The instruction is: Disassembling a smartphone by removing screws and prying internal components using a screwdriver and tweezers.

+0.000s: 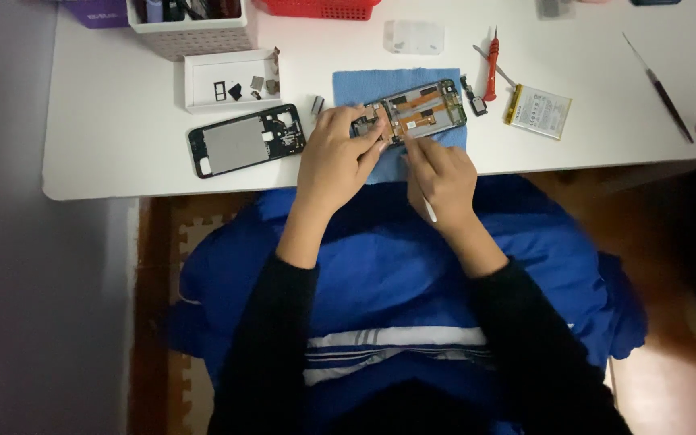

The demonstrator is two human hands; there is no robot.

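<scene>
Item: opened phone chassis (416,111), boards and orange flex strips exposed, lying aslant on a blue cloth (380,84) at the near edge of the white table (106,121).

Our left hand (333,157): forearm in a black sleeve rising from the lap, wrist straight, fingers bent over the chassis's left end and pinching it between thumb and fingertips.

Our right hand (443,173): wrist cocked inward, fingers curled narrow around a thin white tool (428,209), its rear end poking out below the palm, its tip hidden at the chassis's lower edge.

Nearby: black phone frame (245,140) left of the cloth; white parts tray (231,78) with small components behind it; red screwdriver (492,66) and flat battery (538,110) to the right; a small loose module (473,97) just beside the chassis's right end.
</scene>
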